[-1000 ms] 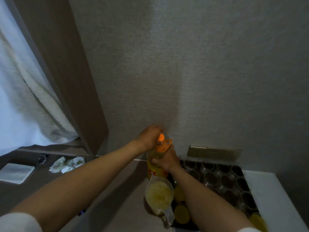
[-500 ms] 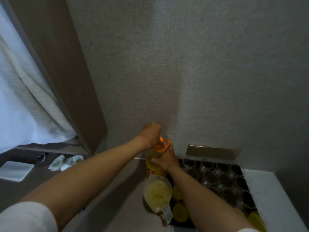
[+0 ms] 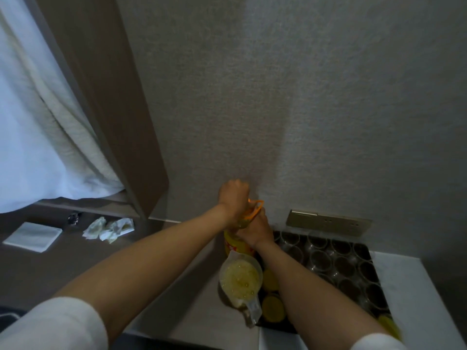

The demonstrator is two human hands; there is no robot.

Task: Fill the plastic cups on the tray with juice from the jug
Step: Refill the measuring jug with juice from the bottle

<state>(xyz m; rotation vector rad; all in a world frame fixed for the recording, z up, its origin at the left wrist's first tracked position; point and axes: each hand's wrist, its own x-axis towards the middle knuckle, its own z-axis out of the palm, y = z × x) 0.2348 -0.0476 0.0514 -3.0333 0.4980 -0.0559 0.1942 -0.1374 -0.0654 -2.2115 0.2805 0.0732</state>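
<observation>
At lower centre, the left hand is gripping the bottle cap; the right hand is clamping its neck. Steadying the bottle should prevent spills into the jug.

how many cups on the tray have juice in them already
3 visible: two cups at the tray's near-left corner beside the jug, one at its near-right. The right forearm may hide others.

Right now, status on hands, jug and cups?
Left hand on bottle top, right hand gripping its neck. Jug holds juice, untouched. Most cups on tray empty.
</observation>
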